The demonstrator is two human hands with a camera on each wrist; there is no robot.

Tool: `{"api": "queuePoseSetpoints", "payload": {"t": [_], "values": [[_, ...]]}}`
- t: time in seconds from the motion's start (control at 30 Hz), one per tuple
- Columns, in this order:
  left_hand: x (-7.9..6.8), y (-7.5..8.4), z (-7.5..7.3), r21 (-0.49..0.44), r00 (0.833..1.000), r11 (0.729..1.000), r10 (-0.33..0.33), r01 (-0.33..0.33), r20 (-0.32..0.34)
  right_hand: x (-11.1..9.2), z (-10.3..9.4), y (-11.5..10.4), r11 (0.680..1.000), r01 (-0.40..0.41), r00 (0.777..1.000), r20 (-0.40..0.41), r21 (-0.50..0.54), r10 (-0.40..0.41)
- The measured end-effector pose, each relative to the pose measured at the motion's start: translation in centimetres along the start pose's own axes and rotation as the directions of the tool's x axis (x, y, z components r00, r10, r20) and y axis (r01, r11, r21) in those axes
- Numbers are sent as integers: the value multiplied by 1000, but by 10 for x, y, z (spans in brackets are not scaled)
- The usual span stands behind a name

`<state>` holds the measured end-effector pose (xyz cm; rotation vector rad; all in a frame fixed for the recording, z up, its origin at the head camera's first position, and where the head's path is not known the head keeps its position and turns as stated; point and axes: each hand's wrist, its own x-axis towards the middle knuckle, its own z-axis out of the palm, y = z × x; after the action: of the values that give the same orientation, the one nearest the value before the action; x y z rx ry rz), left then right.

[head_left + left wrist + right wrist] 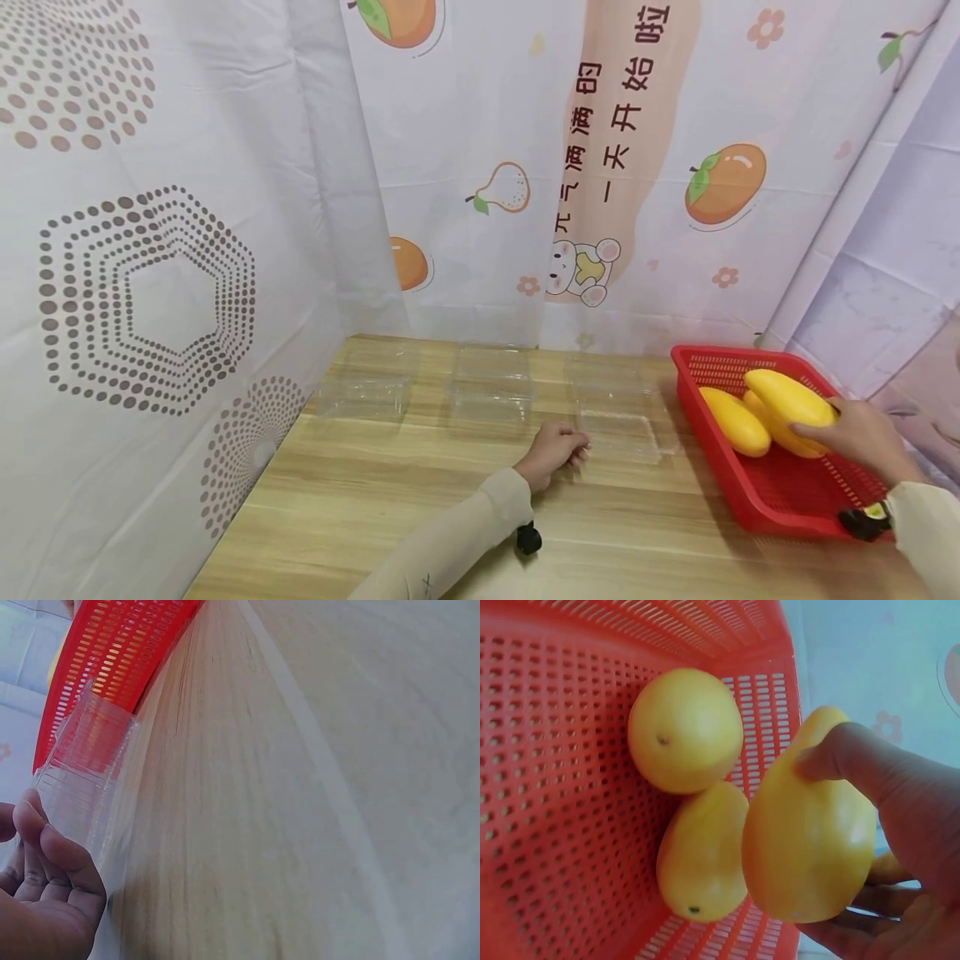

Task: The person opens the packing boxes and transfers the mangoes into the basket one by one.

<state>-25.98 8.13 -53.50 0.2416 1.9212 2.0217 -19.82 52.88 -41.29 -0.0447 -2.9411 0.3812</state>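
Observation:
My right hand [862,437] grips a yellow mango [791,398], thumb on one side and fingers on the other, over the back of a red perforated basket [731,483]. Beneath it in the right wrist view, two more mangoes, a rounded one [686,731] and a longer one [705,855], lie inside the basket. With fingers curled, my left hand [551,456] pinches the near left edge of a clear plastic box [618,433]. In the left wrist view this box [75,795] stands just beyond the fingertips, beside the basket.
Two more clear boxes, a middle one [491,408] and a left one [367,398], stand in a row along the back of the wooden table [420,475]. A printed curtain [465,108] hangs behind, with patterned cloth [292,208] at the left.

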Motion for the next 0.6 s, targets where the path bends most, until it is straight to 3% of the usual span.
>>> {"api": "queuePoseSetpoints", "payload": {"t": [0.23, 0.47, 0.6], "values": [[0, 1, 1, 5, 1000, 1000, -1, 1, -6, -8, -3, 10, 999, 39, 997, 65, -12, -38], [-1, 1, 0, -8, 1000, 1000, 6, -6, -1, -17, 7, 13, 994, 111, 988, 107, 11, -111], [-3, 1, 1, -10, 1000, 1000, 14, -14, 1, -23, 11, 15, 995, 83, 980, 176, 58, -92]]}}
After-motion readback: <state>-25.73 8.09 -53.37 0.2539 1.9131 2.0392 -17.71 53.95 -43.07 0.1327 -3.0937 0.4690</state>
